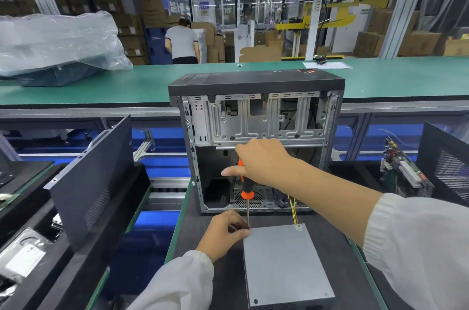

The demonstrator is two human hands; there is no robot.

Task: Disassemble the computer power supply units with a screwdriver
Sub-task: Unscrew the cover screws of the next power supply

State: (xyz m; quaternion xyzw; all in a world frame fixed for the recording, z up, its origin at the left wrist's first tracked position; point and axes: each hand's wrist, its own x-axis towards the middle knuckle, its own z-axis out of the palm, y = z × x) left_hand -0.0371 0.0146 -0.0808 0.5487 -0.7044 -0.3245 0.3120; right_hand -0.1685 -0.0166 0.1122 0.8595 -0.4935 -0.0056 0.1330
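Grey power supply (286, 266), one screwdriver (245, 190), two hands.

One power supply unit (286, 266), one screwdriver (245, 189), one open computer case (256, 142).

— What is the person wearing?
— A white long-sleeved top with ribbed knit cuffs. The left sleeve (177, 281) reaches the wrist; the right sleeve (418, 246) sits higher up the forearm. Both hands are bare.
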